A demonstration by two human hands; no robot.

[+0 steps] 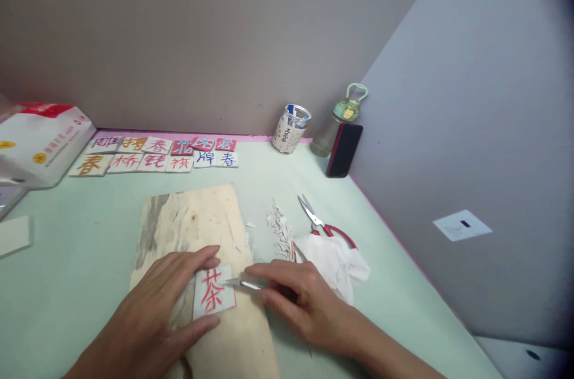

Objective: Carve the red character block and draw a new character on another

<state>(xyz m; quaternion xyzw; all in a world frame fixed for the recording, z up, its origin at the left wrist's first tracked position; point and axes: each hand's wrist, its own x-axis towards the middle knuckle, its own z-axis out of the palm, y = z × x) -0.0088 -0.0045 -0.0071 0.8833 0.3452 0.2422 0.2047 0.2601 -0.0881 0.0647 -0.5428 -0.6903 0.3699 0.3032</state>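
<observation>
A small white square tile (226, 300) with a red Chinese character lies on the wooden board (210, 217). My left hand (164, 295) steadies it, fingers at the far edge and thumb at the near edge. In my right hand (305, 298) is a craft knife (252, 285), gripped like a pen. Its pointed blade reaches over the tile's right side, at the red strokes; I cannot tell whether the tip cuts in. Pale shavings (281, 235) lie on the table right of the board, beside crumpled white tissue (336, 262).
Red-handled scissors (319, 222) lie partly under the tissue. Two rows of character tiles (155, 162) line the back left, near a white and red package (49, 146). At the back right stand a can (291, 134), a green-lidded bottle (326, 134) and a phone (344, 150).
</observation>
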